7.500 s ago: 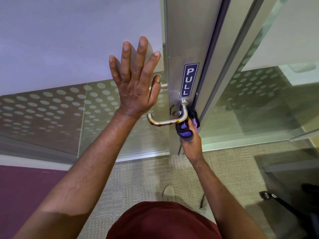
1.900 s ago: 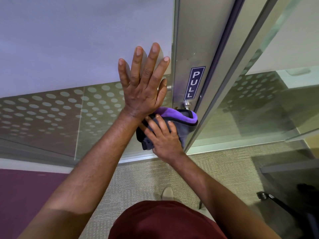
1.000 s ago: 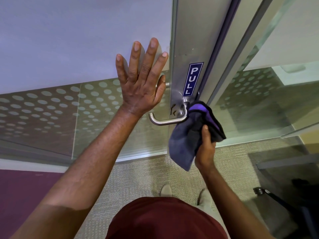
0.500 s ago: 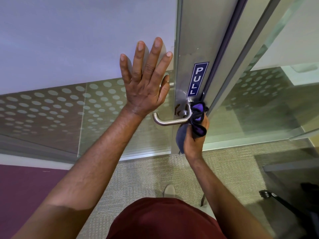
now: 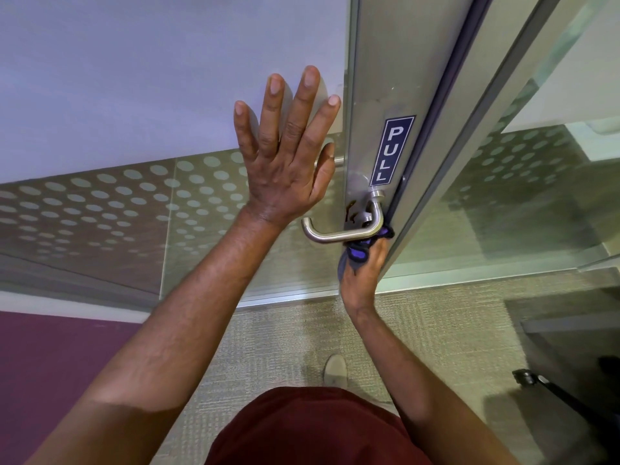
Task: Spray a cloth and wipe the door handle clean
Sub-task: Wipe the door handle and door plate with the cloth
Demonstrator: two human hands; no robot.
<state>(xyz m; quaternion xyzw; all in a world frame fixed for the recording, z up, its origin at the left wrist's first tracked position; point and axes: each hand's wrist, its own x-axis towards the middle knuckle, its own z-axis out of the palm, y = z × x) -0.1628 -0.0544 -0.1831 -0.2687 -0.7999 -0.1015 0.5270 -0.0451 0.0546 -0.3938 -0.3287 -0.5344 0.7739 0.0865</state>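
- Lever door handle point(image 5: 342, 233) runs sideways, its pivot end directly above the right hand point(image 5: 360, 280) and its free end off to that hand's left.
- Purple cloth point(image 5: 358, 252), bunched in the closed right hand, touches the handle's underside near the pivot.
- Left hand point(image 5: 285, 169), fingers spread flat on the glass panel point(image 5: 188, 203), is farther off.

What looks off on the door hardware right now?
Dark brown smears mark the metal door stile behind the lever handle, beside its mount. The handle bar itself looks clean. The right hand holds the purple cloth just below.
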